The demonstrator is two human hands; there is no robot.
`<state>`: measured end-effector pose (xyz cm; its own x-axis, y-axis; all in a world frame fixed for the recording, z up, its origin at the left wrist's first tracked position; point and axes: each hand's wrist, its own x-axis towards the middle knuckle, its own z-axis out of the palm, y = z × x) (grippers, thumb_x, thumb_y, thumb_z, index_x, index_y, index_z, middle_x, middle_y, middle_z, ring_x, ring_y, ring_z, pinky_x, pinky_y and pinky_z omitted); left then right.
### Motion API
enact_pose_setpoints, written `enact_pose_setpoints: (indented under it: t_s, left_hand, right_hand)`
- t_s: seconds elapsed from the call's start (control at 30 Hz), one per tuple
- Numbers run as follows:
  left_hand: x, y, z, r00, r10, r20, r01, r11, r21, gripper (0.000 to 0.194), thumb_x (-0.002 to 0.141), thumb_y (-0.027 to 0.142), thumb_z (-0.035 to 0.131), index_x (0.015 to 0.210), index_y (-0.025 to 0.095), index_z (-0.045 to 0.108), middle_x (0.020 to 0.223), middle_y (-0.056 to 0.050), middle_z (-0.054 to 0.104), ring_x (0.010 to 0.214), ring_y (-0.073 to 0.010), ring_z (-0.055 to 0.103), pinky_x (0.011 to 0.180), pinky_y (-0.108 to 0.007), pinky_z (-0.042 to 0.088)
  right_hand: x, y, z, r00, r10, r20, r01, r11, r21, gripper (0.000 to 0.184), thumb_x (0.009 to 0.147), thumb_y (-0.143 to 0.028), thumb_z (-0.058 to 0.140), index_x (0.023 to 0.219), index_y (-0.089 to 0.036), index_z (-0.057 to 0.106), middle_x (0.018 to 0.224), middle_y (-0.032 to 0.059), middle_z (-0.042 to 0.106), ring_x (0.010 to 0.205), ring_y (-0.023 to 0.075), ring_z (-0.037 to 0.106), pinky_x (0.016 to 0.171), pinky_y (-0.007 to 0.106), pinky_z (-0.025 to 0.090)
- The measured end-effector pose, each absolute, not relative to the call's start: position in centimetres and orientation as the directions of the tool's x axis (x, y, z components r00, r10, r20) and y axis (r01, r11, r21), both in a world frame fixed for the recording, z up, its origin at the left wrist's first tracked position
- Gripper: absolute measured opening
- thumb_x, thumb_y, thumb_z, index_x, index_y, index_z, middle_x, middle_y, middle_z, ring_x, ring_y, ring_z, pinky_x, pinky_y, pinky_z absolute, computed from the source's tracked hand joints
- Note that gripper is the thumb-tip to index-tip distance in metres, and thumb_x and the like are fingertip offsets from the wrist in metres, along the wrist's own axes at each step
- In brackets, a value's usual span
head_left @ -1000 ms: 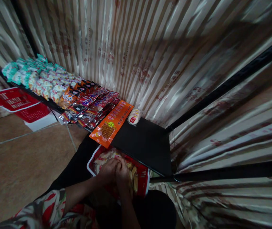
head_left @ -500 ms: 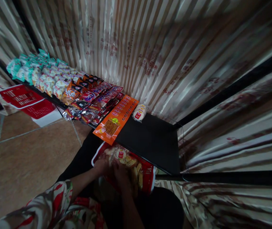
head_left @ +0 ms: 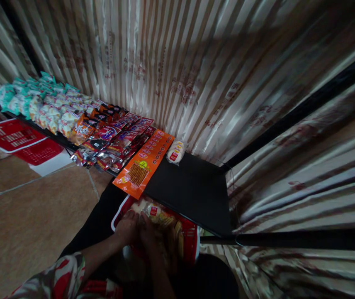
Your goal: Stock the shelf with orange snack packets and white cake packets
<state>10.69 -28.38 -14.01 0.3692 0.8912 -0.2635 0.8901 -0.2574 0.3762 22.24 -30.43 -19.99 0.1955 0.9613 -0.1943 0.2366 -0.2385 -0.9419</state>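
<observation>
Both my hands are low in a red basket [head_left: 193,234] with a white rim, below the shelf's front edge. My left hand [head_left: 127,227] has its fingers curled on a clear pack of round white rice crackers [head_left: 138,205]. Close beside it, my right hand [head_left: 147,230] is closed at the same pack; its fingertips are partly hidden and dim. A pack with a red label [head_left: 153,210] lies just beyond the hands. Several packs of yellowish ridged crackers [head_left: 179,238] fill the basket's right side.
A black shelf [head_left: 193,187] bears one rice cracker pack [head_left: 176,152], an orange snack bag [head_left: 144,164], dark red packets [head_left: 124,139], orange-black packets [head_left: 86,124], white packets [head_left: 48,112] and green packets [head_left: 15,95]. Striped curtain [head_left: 152,62] hangs behind. A red basket [head_left: 40,149] is at left.
The view has shifted, so the shelf and basket appear slightly lower and further left. My hands stay together in the basket, fingers still on the packs.
</observation>
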Motion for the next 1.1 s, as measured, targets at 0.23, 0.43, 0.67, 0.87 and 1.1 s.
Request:
enact_pose_setpoints:
  t_s: [0.23, 0.43, 0.67, 0.87, 1.1]
  left_hand:
    - [10.7, -28.5, -14.2, 0.41, 0.88, -0.239, 0.865, -0.293, 0.407, 0.037, 0.082, 0.017, 0.038, 0.116, 0.018, 0.053, 0.12, -0.007, 0.056, 0.12, -0.0183, 0.043, 0.105, -0.031, 0.03]
    - [11.0, -28.5, -14.2, 0.317, 0.907, -0.279, 0.916, -0.216, 0.338, 0.042, 0.08, 0.017, 0.039, 0.121, 0.016, 0.051, 0.132, -0.009, 0.05, 0.125, -0.0227, 0.041, 0.106, -0.036, 0.031]
    - [10.9, -28.3, -13.6, 0.314, 0.908, -0.276, 0.902, -0.195, 0.386, 0.058, 0.081, 0.022, 0.037, 0.138, 0.014, 0.032, 0.144, -0.008, 0.033, 0.133, -0.0203, 0.03, 0.107, -0.033, 0.031]
    - [10.3, -28.3, -14.9, 0.332, 0.925, -0.184, 0.844, -0.204, 0.495, 0.046, 0.087, 0.024, 0.029, 0.129, 0.02, 0.048, 0.133, -0.004, 0.05, 0.125, -0.0176, 0.042, 0.104, -0.03, 0.037]
    - [10.0, -28.4, -14.9, 0.385, 0.911, -0.145, 0.739, -0.21, 0.64, 0.04, 0.085, 0.031, 0.039, 0.121, 0.027, 0.055, 0.123, 0.0, 0.059, 0.116, -0.0171, 0.052, 0.099, -0.028, 0.041]
  right_hand:
    - [22.1, -30.3, -19.5, 0.231, 0.948, -0.219, 0.181, -0.263, -0.948, 0.038, 0.067, -0.027, 0.046, 0.098, -0.024, 0.068, 0.111, 0.006, 0.065, 0.111, 0.022, 0.056, 0.099, 0.039, 0.039]
    - [21.8, -30.1, -19.1, 0.365, 0.905, -0.22, 0.149, -0.29, -0.945, 0.031, 0.066, -0.031, 0.049, 0.087, -0.023, 0.07, 0.099, 0.0083, 0.07, 0.098, 0.0256, 0.063, 0.094, 0.042, 0.043]
    - [21.5, -30.0, -16.7, 0.388, 0.901, -0.193, 0.077, -0.241, -0.968, 0.024, 0.067, -0.034, 0.046, 0.069, -0.023, 0.067, 0.079, 0.007, 0.071, 0.08, 0.0244, 0.066, 0.081, 0.038, 0.05]
    - [20.5, -30.7, -15.2, 0.363, 0.916, -0.172, 0.057, -0.206, -0.977, 0.022, 0.068, -0.04, 0.05, 0.061, -0.024, 0.063, 0.068, 0.004, 0.069, 0.069, 0.0225, 0.064, 0.069, 0.035, 0.052]
    - [21.0, -31.4, -15.7, 0.49, 0.865, -0.106, 0.143, -0.2, -0.969, 0.033, 0.074, -0.047, 0.054, 0.086, -0.02, 0.069, 0.092, 0.0078, 0.071, 0.089, 0.023, 0.065, 0.084, 0.032, 0.05]
